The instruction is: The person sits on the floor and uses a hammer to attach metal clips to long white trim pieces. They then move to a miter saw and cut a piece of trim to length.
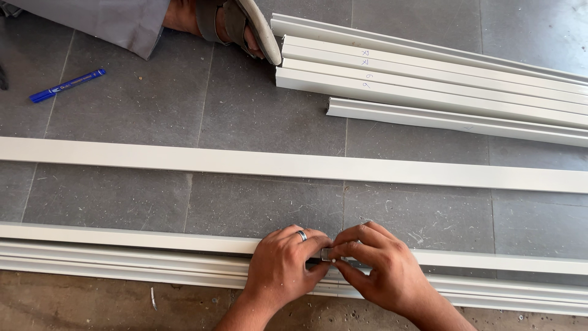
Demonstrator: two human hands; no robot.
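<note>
Two hands of mine were down at the near edge of the floor [245, 104], meeting over the bundle of long white profiles [122, 260] that ran left to right in front of me. My left hand [283, 265], with one ring on it, had its fingers curled and its thumb and forefinger pinched onto one small metal piece [327, 255]. My right hand [381, 268] closed on the same piece from the other side, fingertips touching those of the left. So both hands were nearly shut around it, and the piece sat right on top of the bundle, at about the middle of its visible length. What kind of piece it was I could not tell, since my fingers hid most of it.

One single flat white strip [294, 164] lay alone across the grey tiles, farther from me and well apart from the bundle. Beyond it, at upper right, one stack of shorter white profiles [429, 83] lay slanted; I counted about five. One sandalled foot [236, 24] of another person rested against the stack's left ends, with a grey trouser leg [104, 21] beside it. One blue marker pen [67, 85] lay on the tiles at far left.
</note>
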